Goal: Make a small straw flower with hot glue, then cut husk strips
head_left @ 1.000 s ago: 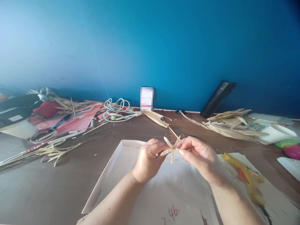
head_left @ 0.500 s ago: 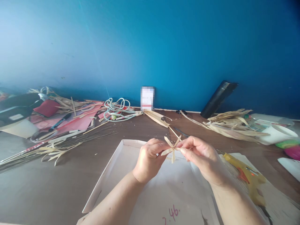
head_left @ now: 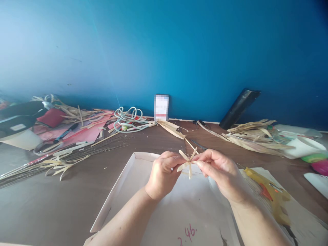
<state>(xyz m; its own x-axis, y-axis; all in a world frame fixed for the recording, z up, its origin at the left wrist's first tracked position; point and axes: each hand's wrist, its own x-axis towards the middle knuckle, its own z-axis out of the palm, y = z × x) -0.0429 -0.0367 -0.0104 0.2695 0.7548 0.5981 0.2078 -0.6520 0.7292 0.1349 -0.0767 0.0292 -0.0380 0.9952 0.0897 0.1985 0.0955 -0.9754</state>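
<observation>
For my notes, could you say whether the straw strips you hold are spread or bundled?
Spread: the straw strips fan out like a star, pinched between left hand and right hand.

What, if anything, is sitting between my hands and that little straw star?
Nothing visible. The left hand and right hand both pinch the straw star directly at its centre, fingertips against the strips. It is held in the air above the white tray.
</observation>
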